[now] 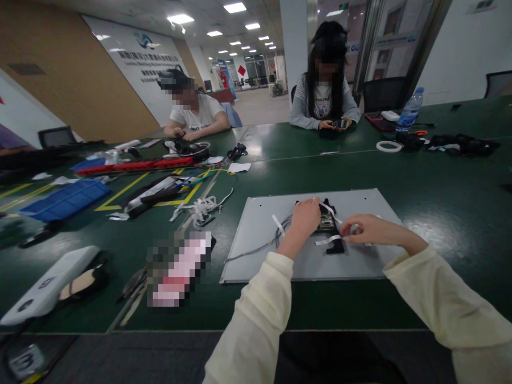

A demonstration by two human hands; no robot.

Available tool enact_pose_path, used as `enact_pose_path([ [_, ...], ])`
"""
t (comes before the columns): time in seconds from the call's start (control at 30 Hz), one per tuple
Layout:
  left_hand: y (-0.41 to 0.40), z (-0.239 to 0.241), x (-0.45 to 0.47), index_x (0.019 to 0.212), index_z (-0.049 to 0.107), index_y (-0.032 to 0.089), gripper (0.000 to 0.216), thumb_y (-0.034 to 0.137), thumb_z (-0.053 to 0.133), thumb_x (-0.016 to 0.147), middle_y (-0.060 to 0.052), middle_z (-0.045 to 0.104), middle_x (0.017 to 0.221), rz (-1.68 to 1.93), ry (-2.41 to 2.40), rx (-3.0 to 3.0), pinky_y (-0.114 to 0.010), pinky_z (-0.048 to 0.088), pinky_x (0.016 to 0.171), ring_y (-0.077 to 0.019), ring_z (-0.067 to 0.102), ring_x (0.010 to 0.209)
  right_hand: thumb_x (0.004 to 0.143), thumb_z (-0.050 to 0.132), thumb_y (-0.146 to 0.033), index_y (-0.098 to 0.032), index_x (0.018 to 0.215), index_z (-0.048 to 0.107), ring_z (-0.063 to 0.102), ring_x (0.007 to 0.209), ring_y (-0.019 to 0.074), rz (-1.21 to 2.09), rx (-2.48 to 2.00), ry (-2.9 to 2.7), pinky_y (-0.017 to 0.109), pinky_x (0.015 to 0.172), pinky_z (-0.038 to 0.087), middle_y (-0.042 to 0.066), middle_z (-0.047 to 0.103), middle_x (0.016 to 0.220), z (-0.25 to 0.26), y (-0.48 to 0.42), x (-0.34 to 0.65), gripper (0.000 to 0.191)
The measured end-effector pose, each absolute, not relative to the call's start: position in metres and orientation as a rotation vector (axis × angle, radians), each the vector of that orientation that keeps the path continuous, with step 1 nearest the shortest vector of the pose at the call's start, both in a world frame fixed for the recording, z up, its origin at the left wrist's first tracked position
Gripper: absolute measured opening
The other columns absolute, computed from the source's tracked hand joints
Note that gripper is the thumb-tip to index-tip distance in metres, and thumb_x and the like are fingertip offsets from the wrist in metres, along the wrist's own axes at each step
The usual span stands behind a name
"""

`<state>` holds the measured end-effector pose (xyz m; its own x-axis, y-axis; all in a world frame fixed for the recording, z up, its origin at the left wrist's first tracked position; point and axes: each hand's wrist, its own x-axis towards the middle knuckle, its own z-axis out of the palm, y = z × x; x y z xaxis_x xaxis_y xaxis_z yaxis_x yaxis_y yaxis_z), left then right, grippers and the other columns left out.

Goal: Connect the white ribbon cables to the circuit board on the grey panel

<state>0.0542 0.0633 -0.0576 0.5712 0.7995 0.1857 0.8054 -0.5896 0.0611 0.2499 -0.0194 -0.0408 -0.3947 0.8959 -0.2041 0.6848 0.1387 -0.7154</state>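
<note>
A flat grey panel [264,250] lies on the dark green table in front of me. Near its middle sits a small circuit board [328,220] with black parts, grey cables and white tape strips. My left hand [304,217] is closed over the board's left side, fingers curled on a white tape strip [325,207]. To the right, my right hand [362,228] pinches the end of another white tape strip [328,240] that runs left toward the board. Both arms wear pale cream sleeves.
Two people sit across the table, one [192,114] at the far left with wires, one [325,96] in the middle holding a phone. A blue tray [66,200], red strip [136,166], tape scraps [200,208], tape roll [389,146] and water bottle [410,111] lie around.
</note>
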Motion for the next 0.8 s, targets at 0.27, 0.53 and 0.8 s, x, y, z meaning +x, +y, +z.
enact_pose_path([
  [0.27,0.062,-0.055,0.054,0.113,0.053,0.016,0.026,0.016,0.038,0.093,-0.009,0.068,0.102,-0.291,-1.428,-2.756,-0.032,0.044,0.087,-0.0209,0.063,0.1,0.072,0.063,-0.036,-0.02,0.091,0.069,0.054,0.07,0.0127,1.066,-1.525,-2.161,0.026,0.065,0.043,0.005,0.058,0.096,-0.047,-0.018,0.248,0.026],
  [0.53,0.061,-0.054,0.054,0.117,0.052,0.016,0.028,0.016,0.037,0.093,-0.009,0.067,0.107,-0.279,-1.451,-2.763,-0.031,0.042,0.091,-0.0196,0.061,0.105,0.068,0.062,-0.032,-0.018,0.078,0.064,0.056,0.067,0.0136,0.979,-1.563,-2.151,0.026,0.063,0.041,0.002,0.062,0.083,-0.047,-0.017,0.239,0.017],
  [0.8,0.062,-0.055,0.054,0.116,0.052,0.015,0.027,0.016,0.038,0.093,-0.009,0.068,0.105,-0.289,-1.433,-2.768,-0.032,0.043,0.09,-0.0205,0.062,0.103,0.068,0.067,-0.049,-0.02,0.093,0.069,0.058,0.066,0.0156,1.153,-1.63,-2.068,0.026,0.06,0.041,0.003,0.068,0.077,-0.043,-0.016,0.25,0.038],
])
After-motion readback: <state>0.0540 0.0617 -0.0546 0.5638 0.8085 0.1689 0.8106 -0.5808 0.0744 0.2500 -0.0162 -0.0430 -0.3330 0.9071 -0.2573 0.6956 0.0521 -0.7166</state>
